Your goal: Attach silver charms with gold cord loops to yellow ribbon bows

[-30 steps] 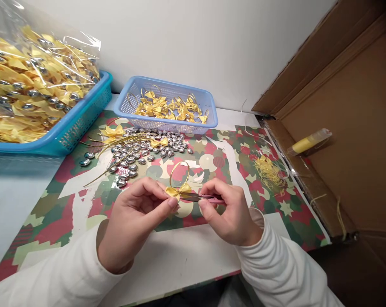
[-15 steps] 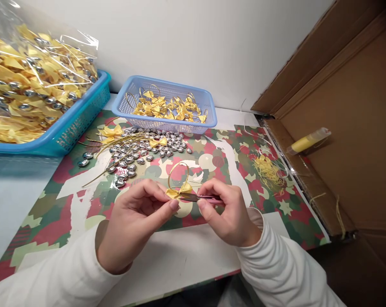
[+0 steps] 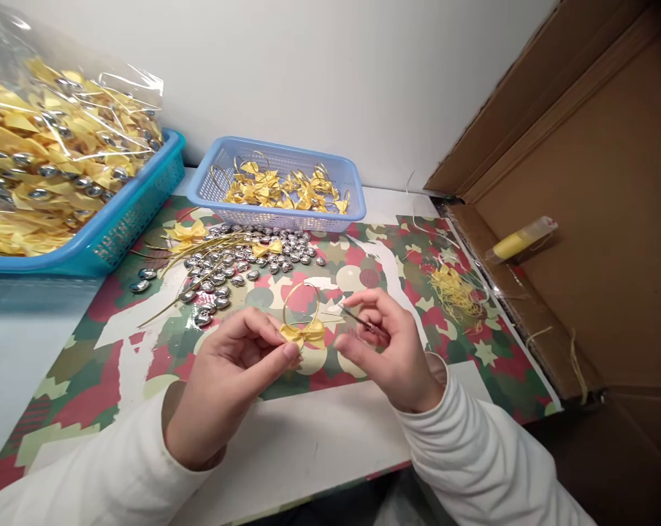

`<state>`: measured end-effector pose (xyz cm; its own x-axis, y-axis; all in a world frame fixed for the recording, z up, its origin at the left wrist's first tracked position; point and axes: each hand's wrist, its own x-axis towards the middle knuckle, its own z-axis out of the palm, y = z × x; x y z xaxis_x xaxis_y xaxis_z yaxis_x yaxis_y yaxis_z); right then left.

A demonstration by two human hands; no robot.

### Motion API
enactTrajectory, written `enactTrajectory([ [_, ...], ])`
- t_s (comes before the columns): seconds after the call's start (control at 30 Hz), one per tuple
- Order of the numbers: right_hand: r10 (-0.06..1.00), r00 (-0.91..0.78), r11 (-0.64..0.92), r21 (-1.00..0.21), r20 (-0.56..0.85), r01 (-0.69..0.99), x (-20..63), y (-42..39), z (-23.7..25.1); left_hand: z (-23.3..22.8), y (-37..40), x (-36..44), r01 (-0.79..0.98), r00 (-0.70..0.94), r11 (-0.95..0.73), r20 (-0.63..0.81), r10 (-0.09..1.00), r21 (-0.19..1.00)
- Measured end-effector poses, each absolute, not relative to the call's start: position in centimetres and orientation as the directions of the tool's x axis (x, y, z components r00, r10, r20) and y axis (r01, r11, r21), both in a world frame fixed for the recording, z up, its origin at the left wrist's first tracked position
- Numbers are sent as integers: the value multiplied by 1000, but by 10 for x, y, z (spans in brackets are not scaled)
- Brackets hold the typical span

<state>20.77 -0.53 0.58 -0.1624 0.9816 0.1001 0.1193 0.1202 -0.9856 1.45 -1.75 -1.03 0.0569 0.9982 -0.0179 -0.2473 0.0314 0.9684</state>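
Note:
My left hand [image 3: 228, 376] pinches a small yellow ribbon bow [image 3: 304, 332] with a gold cord loop standing up from it. Just to the right, my right hand [image 3: 388, 347] holds small scissors [image 3: 357, 318] by the handle, their thin tips pointing left and a little clear of the bow. Both hands hover over a patterned red, green and cream mat [image 3: 396, 277] near the table's front.
Silver heart beads [image 3: 242, 263] and gold cords lie scattered behind the hands. A light blue basket [image 3: 278, 183] holds finished bows. A teal basket [image 3: 127, 212] carries a clear bag of bows. Yellow thread trimmings [image 3: 456, 288] lie at right. A cardboard box [image 3: 598, 219] holds a glue tube [image 3: 519, 241].
The scissors have pulled back from the bow and tilted up to the right in my right hand. The left hand keeps its pinch on the bow.

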Motion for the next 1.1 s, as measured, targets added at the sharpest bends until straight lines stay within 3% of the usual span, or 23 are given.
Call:
enactTrajectory([
  [0.17,971,-239,-28,-1000,-30,13,199,0,-2,-7,-16,18,-111,169,53,-34,985,992],
  [0.37,993,118,-3,-1000,-5,-16,210,14,-4,-10,-13,17,-48,71,66,-62,996,997],
  [0.53,982,175,42,-980,77,192,227,24,-2,-9,-11,17,-59,109,30,-24,994,998],
  [0.83,854,520,108,-985,24,-131,234,30,3,-12,-11,17,-28,117,69,-66,991,997],
  [1.1,730,681,192,-974,60,-120,245,41,2,-9,-12,21,41,159,131,-136,978,991],
])
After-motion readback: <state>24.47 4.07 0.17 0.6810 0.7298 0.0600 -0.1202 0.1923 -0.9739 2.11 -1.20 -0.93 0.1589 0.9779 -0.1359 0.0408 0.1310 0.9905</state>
